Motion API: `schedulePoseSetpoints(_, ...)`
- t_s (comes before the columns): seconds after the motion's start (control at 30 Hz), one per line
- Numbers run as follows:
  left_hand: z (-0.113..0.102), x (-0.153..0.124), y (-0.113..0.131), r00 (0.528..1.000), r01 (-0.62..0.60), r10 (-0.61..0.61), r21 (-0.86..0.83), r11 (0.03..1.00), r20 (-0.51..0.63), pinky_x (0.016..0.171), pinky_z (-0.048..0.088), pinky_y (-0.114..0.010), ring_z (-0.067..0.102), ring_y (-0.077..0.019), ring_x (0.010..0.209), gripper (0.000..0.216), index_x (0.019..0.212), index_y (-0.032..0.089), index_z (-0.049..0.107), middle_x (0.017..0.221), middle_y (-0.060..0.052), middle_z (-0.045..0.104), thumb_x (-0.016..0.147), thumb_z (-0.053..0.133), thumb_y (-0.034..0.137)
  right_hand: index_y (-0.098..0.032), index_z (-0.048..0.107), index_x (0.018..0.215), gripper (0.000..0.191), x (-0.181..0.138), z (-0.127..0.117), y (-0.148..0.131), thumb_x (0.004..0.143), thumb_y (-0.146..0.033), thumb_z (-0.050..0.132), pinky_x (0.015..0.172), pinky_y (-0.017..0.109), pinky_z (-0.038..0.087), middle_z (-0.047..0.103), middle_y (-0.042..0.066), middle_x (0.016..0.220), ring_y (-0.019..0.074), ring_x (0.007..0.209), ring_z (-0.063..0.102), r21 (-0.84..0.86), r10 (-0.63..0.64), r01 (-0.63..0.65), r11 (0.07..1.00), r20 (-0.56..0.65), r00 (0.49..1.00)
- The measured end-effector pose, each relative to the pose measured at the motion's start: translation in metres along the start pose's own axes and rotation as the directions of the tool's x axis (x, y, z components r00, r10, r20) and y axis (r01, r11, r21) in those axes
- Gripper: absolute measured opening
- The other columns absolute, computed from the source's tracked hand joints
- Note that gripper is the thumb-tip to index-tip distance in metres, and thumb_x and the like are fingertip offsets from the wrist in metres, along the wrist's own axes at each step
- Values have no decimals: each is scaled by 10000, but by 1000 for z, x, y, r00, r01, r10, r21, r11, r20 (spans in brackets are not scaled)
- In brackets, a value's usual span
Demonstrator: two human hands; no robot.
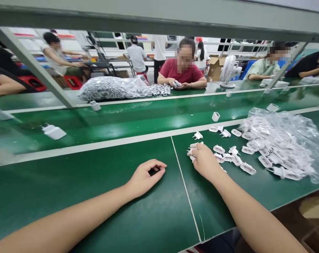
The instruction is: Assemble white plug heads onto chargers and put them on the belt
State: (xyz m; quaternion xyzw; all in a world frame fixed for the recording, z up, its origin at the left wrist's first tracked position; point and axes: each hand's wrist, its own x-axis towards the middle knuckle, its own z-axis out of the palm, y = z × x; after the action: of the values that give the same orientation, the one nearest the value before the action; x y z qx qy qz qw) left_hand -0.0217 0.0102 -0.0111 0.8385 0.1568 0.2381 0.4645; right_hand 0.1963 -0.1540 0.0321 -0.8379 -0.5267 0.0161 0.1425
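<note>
Right fingers (200,149) on white plugs (193,145); left fingers (155,163) half-curled.

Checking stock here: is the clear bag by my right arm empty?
Not empty: white plug pieces show through the clear bag; how full, I cannot tell.

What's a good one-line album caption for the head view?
Right hand touching white plug pieces, loosely curled left hand resting on a green worktop.
</note>
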Motion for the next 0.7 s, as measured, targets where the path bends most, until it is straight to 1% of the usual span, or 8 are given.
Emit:
schedulePoseSetpoints(0.07, 1, 4, 1, 999, 39, -39, -16, 999, 6, 674, 622, -294, 719, -175, 716, 200, 977, 218, 815, 827, -39, 781, 908, 718, 379, -155, 844, 1086, 424, -1, 2, 1, 866, 25, 528, 1002, 429, 568, 717, 153, 1137, 299, 1126, 687, 43, -30, 31, 999, -22, 999)
schedulePoseSetpoints(0.17, 3, 19, 3, 996, 84, -82, -58, 995, 24, 610, 587, -272, 695, -157, 670, 260, 1029, 195, 796, 828, -39, 770, 888, 729, 403, -159, 800, 1229, 483, -4, 5, 1, 904, 31, 497, 1107, 441, 541, 665, 171, 1315, 293, 1308, 633, 100, -54, 62, 993, -75, 996)
schedulePoseSetpoints(0.23, 7, 37, 4, 995, 100, -98, -94, 991, 31, 617, 586, -277, 718, -170, 711, 323, 1076, 177, 766, 868, -54, 767, 871, 722, 422, -161, 774, 1289, 540, -6, 8, 0, 885, 59, 492, 1150, 479, 515, 591, 195, 1421, 311, 1409, 571, 159, -81, 97, 982, -103, 991)
schedulePoseSetpoints(0.33, 15, 75, 6, 993, 115, -114, -132, 985, 19, 674, 601, -303, 747, -193, 780, 385, 1118, 160, 712, 915, -72, 757, 834, 706, 419, -153, 766, 1298, 571, -9, 12, -3, 848, 80, 504, 1132, 516, 521, 534, 216, 1444, 346, 1465, 513, 251, -140, 164, 954, -111, 984)
schedulePoseSetpoints(0.4, 22, 105, 9, 992, 121, -123, -136, 983, -4, 700, 599, -314, 745, -194, 794, 392, 1131, 158, 687, 951, -78, 750, 819, 699, 397, -146, 773, 1270, 537, -11, 14, -7, 842, 70, 531, 1130, 521, 515, 555, 212, 1409, 348, 1440, 513, 274, -178, 199, 941, -98, 979)
schedulePoseSetpoints(0.5, 35, 150, 18, 992, 122, -126, -119, 985, -22, 733, 590, -327, 730, -191, 806, 379, 1140, 160, 668, 990, -77, 742, 809, 693, 343, -168, 784, 1241, 522, -14, 14, -14, 836, 67, 552, 1100, 507, 513, 629, 172, 1329, 303, 1236, 583, 273, -217, 228, 935, -72, 974)
schedulePoseSetpoints(0.57, 46, 180, 25, 992, 122, -124, -91, 988, -15, 758, 584, -339, 710, -187, 801, 374, 1133, 161, 665, 1008, -73, 740, 788, 708, 301, -187, 778, 1268, 543, -17, 12, -18, 849, 65, 543, 1061, 475, 520, 663, 143, 1266, 275, 1119, 582, 265, -231, 232, 936, -35, 972)
schedulePoseSetpoints(0.7, 78, 235, 36, 991, 132, -132, -7, 991, 9, 833, 571, -367, 691, -209, 873, 419, 1136, 163, 660, 1117, -97, 735, 747, 785, 258, -143, 739, 1323, 490, -22, 7, -26, 879, -11, 579, 947, 411, 540, 631, 146, 1198, 283, 1086, 547, 226, -252, 234, 946, 55, 966)
